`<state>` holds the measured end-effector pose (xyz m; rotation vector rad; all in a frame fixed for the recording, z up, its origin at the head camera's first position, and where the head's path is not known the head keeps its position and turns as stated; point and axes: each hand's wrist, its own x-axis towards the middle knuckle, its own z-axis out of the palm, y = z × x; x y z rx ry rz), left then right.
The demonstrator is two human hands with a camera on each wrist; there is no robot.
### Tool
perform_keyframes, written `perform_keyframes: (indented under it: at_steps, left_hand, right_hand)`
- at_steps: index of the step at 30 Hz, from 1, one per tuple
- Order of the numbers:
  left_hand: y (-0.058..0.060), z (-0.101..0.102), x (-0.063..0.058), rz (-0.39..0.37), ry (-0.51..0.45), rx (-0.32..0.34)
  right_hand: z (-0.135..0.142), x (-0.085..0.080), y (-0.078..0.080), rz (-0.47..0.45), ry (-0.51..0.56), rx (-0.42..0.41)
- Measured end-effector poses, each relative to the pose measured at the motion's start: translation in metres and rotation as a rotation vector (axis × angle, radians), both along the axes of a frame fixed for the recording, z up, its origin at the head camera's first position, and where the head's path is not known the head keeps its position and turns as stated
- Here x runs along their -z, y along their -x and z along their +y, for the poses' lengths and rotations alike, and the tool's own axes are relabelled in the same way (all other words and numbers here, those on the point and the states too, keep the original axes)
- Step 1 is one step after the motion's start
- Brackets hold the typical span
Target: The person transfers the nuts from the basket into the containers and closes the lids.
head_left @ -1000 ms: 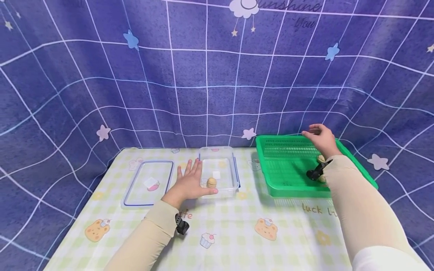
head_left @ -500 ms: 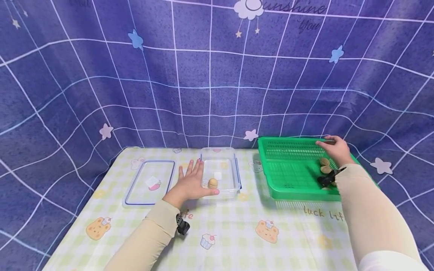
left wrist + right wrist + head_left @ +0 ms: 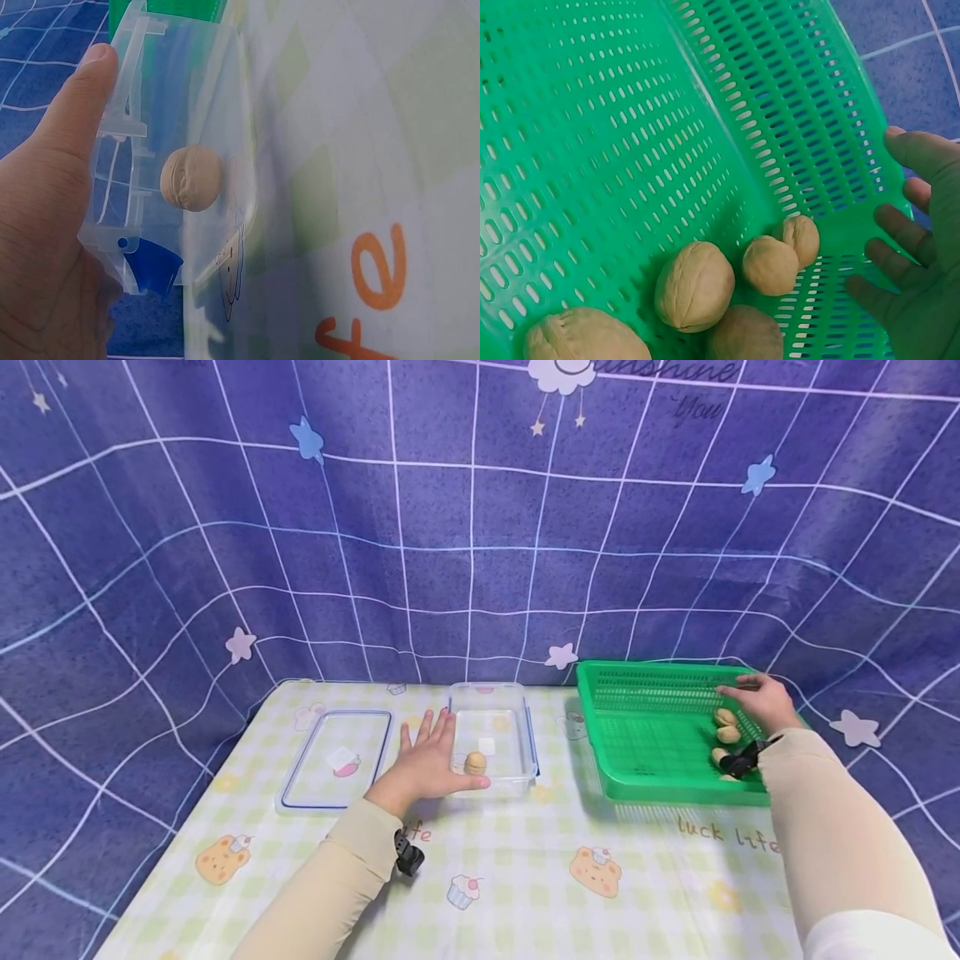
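Note:
My left hand (image 3: 422,768) is spread at the near left edge of a clear plastic food container (image 3: 491,724), its thumb along the near rim. A single walnut (image 3: 475,763) sits inside, also visible through the wall in the left wrist view as a ridged tan walnut (image 3: 191,178). Over the right part of a green plastic basket (image 3: 645,739) hovers my right hand (image 3: 767,703), holding nothing. In the right wrist view, its fingers are loosely bent beside the basket wall, above several walnuts (image 3: 695,286) on the basket floor.
A clear lid (image 3: 330,781) with a blue seal lies left of the container. Blue clips (image 3: 154,266) hang from the container's sides. The checked tablecloth (image 3: 525,877) covers the table, and a blue grid curtain (image 3: 495,527) hangs behind it.
My right hand has moved right and lower over the basket, uncovering more of the walnuts. The left hand stays at the container. The head view has shifted slightly.

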<state>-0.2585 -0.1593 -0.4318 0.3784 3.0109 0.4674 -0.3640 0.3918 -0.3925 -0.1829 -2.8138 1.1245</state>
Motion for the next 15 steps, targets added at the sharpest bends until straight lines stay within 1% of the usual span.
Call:
perform_keyframes:
  at_steps: [5,9,12,13,15]
  left_hand:
    - [0.0000,-0.0007,-0.0019,0.013,0.013,-0.004]
    - [-0.0008,-0.0008,-0.0017,0.006,-0.004,0.002]
    - [-0.0003,-0.0004,0.0006,-0.005,0.000,0.008]
    - [-0.0001,-0.0003,0.0009,-0.002,0.000,0.009]
    - [0.0008,-0.0006,0.0010,0.003,0.011,0.006]
  right_hand:
    - [0.0037,0.0047,0.0023,-0.042,-0.033,-0.044]
    - [0.0050,0.0061,0.0040,-0.048,-0.106,-0.059]
    - [0.0056,0.0069,0.0049,-0.070,-0.149,-0.069]
    - [0.0056,0.0070,0.0051,-0.083,-0.153,-0.079]
    - [0.0055,0.0073,0.0061,-0.119,-0.126,-0.104]
